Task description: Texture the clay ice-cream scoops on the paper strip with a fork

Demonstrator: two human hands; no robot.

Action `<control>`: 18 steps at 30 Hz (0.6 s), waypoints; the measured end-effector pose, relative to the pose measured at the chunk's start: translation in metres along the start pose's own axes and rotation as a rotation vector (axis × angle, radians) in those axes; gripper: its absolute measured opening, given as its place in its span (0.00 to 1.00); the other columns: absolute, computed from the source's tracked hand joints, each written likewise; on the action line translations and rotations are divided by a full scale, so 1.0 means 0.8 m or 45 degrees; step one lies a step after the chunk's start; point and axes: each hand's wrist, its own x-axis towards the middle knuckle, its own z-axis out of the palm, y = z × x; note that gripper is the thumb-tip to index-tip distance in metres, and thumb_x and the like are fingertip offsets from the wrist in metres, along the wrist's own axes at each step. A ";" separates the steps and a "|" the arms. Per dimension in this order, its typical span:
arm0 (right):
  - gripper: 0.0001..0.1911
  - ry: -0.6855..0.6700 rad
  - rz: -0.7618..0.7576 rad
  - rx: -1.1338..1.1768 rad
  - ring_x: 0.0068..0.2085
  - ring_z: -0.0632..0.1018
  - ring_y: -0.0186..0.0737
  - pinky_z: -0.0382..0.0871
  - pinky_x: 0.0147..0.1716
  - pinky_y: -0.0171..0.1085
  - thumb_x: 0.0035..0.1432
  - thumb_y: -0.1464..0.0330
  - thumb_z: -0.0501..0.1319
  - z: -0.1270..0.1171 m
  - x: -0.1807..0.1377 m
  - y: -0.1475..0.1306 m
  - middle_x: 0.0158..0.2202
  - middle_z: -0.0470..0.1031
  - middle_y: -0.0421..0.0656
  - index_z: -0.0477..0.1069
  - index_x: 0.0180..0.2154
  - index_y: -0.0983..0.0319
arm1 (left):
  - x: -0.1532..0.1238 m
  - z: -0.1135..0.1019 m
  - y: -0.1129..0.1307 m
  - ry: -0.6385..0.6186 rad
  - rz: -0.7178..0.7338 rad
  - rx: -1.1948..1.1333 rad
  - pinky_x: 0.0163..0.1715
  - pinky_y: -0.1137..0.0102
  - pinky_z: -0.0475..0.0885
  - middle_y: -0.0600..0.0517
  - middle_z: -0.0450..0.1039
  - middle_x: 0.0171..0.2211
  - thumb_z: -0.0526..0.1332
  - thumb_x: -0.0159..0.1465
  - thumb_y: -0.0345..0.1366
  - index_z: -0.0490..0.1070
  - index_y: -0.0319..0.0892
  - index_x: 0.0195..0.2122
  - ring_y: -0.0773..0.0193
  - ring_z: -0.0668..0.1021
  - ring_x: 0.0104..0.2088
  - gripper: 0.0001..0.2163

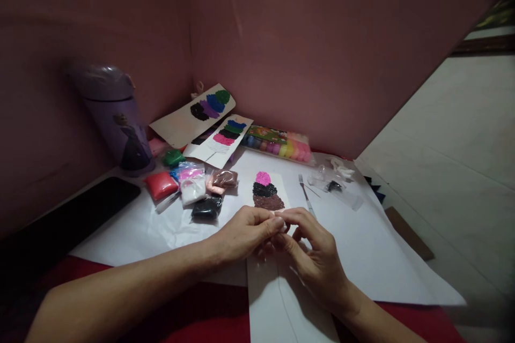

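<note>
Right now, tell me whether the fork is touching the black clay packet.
Apart. The head view shows the fork lying right of the clay-covered card, while the black clay packet lies left of it, white paper between them.

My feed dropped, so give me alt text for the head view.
Left hand and right hand meet fingertip to fingertip over a white card bearing pink, black and brown clay layers. Clay packets, a fork and a purple bottle lie beyond.

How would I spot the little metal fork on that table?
Start at the big white paper sheet covering the table. Beside the narrow white card with pink, black and brown clay bands, on the side towards the clear plastic wrappers, lies the small silver metal fork, prongs towards the wall. It is the only shiny metal thing there.
</note>
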 end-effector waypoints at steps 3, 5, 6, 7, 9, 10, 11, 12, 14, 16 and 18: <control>0.11 -0.010 0.008 0.008 0.35 0.74 0.38 0.69 0.25 0.34 0.60 0.75 0.58 0.000 -0.001 0.000 0.38 0.71 0.44 0.70 0.44 0.59 | 0.000 0.001 0.000 -0.008 0.000 -0.015 0.20 0.75 0.61 0.54 0.66 0.19 0.56 0.59 0.56 0.67 0.36 0.25 0.72 0.68 0.18 0.24; 0.10 -0.012 0.009 0.008 0.35 0.74 0.38 0.69 0.24 0.34 0.60 0.75 0.58 -0.001 -0.001 0.000 0.38 0.71 0.44 0.70 0.44 0.59 | -0.001 0.000 0.001 -0.009 0.009 -0.009 0.20 0.75 0.60 0.54 0.65 0.18 0.56 0.60 0.56 0.66 0.37 0.25 0.72 0.67 0.18 0.23; 0.10 -0.012 0.008 0.008 0.35 0.74 0.38 0.69 0.24 0.34 0.60 0.75 0.58 -0.001 -0.001 0.000 0.37 0.71 0.44 0.70 0.43 0.59 | -0.001 0.000 0.001 -0.016 0.019 0.001 0.20 0.75 0.60 0.54 0.64 0.18 0.55 0.61 0.55 0.66 0.37 0.24 0.72 0.67 0.18 0.23; 0.10 -0.014 0.008 0.009 0.35 0.74 0.38 0.69 0.24 0.34 0.60 0.75 0.58 -0.001 -0.001 0.000 0.37 0.71 0.44 0.70 0.43 0.59 | -0.001 0.000 0.001 -0.025 0.029 0.011 0.20 0.75 0.60 0.55 0.64 0.17 0.55 0.61 0.55 0.65 0.37 0.24 0.72 0.67 0.18 0.23; 0.09 -0.018 0.013 0.013 0.35 0.74 0.38 0.69 0.24 0.34 0.60 0.74 0.58 -0.001 0.000 0.000 0.37 0.72 0.44 0.70 0.43 0.59 | -0.001 -0.001 0.001 -0.034 0.038 0.029 0.20 0.75 0.60 0.55 0.63 0.17 0.54 0.62 0.54 0.65 0.37 0.24 0.72 0.66 0.18 0.23; 0.09 -0.019 0.015 0.014 0.35 0.74 0.38 0.69 0.24 0.34 0.60 0.74 0.58 -0.001 0.000 0.001 0.37 0.72 0.44 0.70 0.42 0.59 | -0.001 -0.001 0.001 -0.031 0.039 0.033 0.20 0.75 0.60 0.55 0.63 0.17 0.54 0.62 0.54 0.65 0.37 0.24 0.72 0.66 0.18 0.23; 0.09 -0.020 0.016 0.014 0.34 0.74 0.38 0.69 0.24 0.34 0.60 0.74 0.58 -0.001 0.000 0.001 0.37 0.72 0.44 0.70 0.42 0.59 | -0.001 -0.001 0.001 -0.027 0.038 0.034 0.20 0.75 0.60 0.55 0.63 0.17 0.54 0.62 0.54 0.65 0.37 0.23 0.72 0.66 0.18 0.23; 0.09 -0.020 0.016 0.012 0.34 0.74 0.38 0.69 0.24 0.34 0.60 0.74 0.58 0.000 0.000 0.001 0.37 0.72 0.44 0.70 0.42 0.59 | 0.000 -0.001 0.001 -0.022 0.038 0.033 0.20 0.75 0.60 0.55 0.63 0.17 0.55 0.62 0.55 0.65 0.37 0.23 0.72 0.66 0.18 0.23; 0.09 -0.023 0.014 0.006 0.34 0.74 0.38 0.69 0.24 0.34 0.60 0.74 0.57 0.000 0.001 0.001 0.38 0.72 0.44 0.70 0.42 0.59 | 0.000 -0.001 0.000 -0.025 0.045 0.032 0.20 0.75 0.60 0.55 0.63 0.17 0.55 0.61 0.55 0.65 0.37 0.23 0.72 0.66 0.18 0.23; 0.09 -0.026 0.016 0.006 0.34 0.74 0.38 0.69 0.24 0.35 0.60 0.74 0.57 0.000 0.001 0.000 0.37 0.72 0.44 0.70 0.42 0.59 | 0.000 -0.001 -0.001 -0.030 0.047 0.035 0.20 0.75 0.60 0.55 0.63 0.17 0.55 0.62 0.55 0.65 0.37 0.24 0.72 0.67 0.18 0.23; 0.09 -0.027 0.016 0.012 0.34 0.74 0.38 0.68 0.24 0.34 0.60 0.74 0.57 0.000 0.000 0.000 0.37 0.72 0.44 0.70 0.42 0.59 | 0.000 -0.001 -0.002 -0.031 0.047 0.039 0.21 0.76 0.60 0.55 0.63 0.18 0.55 0.62 0.54 0.65 0.37 0.24 0.72 0.67 0.19 0.23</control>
